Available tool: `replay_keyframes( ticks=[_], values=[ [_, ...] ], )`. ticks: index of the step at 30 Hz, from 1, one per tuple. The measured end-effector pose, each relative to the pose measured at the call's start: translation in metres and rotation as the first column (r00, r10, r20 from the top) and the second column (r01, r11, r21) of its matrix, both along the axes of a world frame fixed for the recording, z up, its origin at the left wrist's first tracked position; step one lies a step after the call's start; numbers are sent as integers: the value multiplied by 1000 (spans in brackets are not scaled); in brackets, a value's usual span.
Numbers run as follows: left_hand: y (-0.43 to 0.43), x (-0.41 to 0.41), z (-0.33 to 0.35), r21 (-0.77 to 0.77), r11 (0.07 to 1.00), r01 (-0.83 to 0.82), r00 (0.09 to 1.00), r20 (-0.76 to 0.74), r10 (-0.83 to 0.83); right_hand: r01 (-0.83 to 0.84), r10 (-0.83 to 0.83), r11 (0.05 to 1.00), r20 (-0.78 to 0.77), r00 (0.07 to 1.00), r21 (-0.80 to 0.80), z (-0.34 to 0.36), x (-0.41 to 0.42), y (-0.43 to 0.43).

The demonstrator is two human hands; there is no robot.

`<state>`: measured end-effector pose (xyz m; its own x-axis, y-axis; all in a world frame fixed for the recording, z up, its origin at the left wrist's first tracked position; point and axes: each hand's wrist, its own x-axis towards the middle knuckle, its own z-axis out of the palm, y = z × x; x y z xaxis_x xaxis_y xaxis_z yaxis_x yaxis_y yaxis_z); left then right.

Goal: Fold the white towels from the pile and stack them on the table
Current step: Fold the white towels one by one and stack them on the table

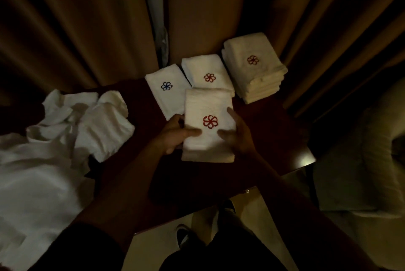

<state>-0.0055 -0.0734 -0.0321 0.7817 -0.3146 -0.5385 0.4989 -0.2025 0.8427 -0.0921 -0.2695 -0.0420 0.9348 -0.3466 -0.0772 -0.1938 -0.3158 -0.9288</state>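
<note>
Left hand (175,136) and right hand (237,137) grip the sides of a folded towel (208,104), thumbs on top, long axis pointing away from the person, mid tabletop (274,139). Tall stack (254,73) sits at the far right corner, nearer the right hand; unfolded pile (65,139) at the left edge, curtains (87,29) behind

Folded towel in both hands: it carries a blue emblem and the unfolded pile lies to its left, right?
Not quite. In the head view the folded towel, held by the left hand and right hand, carries a red emblem, not blue. The blue-emblem towel lies behind it. The unfolded pile does lie to its left.
</note>
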Motion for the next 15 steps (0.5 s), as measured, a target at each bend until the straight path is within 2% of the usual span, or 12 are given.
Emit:
replay_keyframes(
  ticks=[1,8,15],
  values=[
    [-5,5,6,3,1000,-7,1000,6,7,-25,27,999,37,999,-41,1,9,-6],
    [-48,59,28,32,996,-88,995,48,87,-80,81,997,68,994,-15,15,82,-49],
    [-91,131,35,41,979,-200,980,28,198,-157,158,987,18,987,-36,17,180,-87]
  ],
)
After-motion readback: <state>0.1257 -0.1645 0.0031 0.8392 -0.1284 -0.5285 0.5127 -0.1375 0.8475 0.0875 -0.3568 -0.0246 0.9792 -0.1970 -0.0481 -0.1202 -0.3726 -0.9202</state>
